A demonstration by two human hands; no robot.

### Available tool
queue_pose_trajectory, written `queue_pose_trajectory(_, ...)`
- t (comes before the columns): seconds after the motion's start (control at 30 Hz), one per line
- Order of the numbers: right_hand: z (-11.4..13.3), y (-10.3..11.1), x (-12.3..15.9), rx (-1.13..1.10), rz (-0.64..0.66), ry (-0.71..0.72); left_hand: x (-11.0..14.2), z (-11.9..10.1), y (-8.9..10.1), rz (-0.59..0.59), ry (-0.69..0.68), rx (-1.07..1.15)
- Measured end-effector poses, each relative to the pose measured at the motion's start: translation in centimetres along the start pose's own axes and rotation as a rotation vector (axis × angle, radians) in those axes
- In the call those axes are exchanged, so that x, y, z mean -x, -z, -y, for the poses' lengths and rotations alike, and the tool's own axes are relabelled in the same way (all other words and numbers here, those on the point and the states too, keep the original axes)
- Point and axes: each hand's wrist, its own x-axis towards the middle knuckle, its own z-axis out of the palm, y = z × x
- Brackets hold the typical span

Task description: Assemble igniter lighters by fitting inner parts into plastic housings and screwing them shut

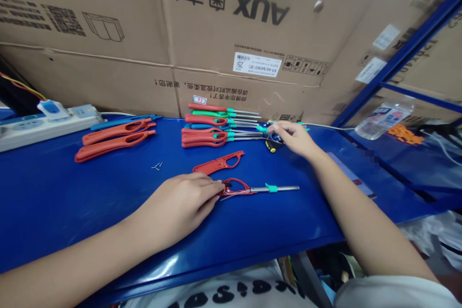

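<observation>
My left hand point(182, 204) is closed around the handle of a red long-nosed gas lighter point(236, 187) lying on the blue table. The lighter's metal tube points right and carries a teal collar point(271, 188); a thin wire shows beside the handle. Just behind it lies a loose red handle shell point(220, 162). Farther back, my right hand point(293, 138) is over a small cluster of parts, its thumb and forefinger pinched together beside a teal piece point(263, 129). What is between those fingertips, if anything, is hidden. A black and yellow item point(271, 147) is below that hand.
Several long-nosed lighters point(205, 137) are stacked at the back middle. More orange-red handle shells point(115, 143) lie at left, near a white power strip point(46, 124). Small screws point(156, 166) lie between. Cardboard point(202, 57) stands behind; a plastic bottle point(385, 118) lies at right.
</observation>
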Motion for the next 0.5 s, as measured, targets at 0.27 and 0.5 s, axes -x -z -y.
queue_pose_trajectory(0.27,4.6,0.6,1.4,-0.097,0.334,0.230,-0.2,-0.2,0.2,0.009,0.021,0.017)
queue_pose_trajectory(0.5,5.3,0.9,2.0,-0.042,0.546,0.181,-0.2,-0.2,0.0,-0.029,0.010,0.003)
